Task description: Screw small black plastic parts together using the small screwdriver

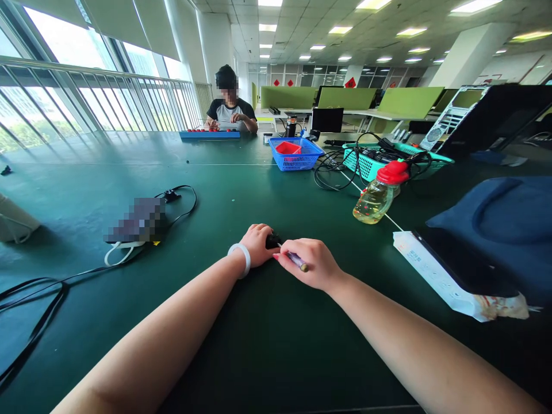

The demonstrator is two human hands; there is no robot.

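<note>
From the head camera I see both of my hands meeting at the middle of the green table [129, 322]. My left hand [257, 244], with a white bracelet [241, 257] on its wrist, is curled over a small black object [272, 240] and presses it down onto the tabletop. The object is mostly covered by the fingers, so I cannot say what it is; it may be a small cap or part. My right hand [311, 263] is closed around a thin pen-like tool [295, 260], pinched between thumb and fingers, with its tip pointing at the black object and its brownish end sticking out toward the right. The two hands touch at the knuckles.

To the left lies a blurred dark device [137, 219] with a black cable [183, 201] looping from it. To the right, a small bottle of yellowish liquid [374, 200] with a red cap stands tilted beside a teal basket [366, 164] full of cables. A blue basket [295, 155] holding a red tray sits further back. A white box [435, 273] and a dark blue cushion [509, 230] lie at my right. At the far end a person [229, 106] sits working over a blue board [210, 134].
</note>
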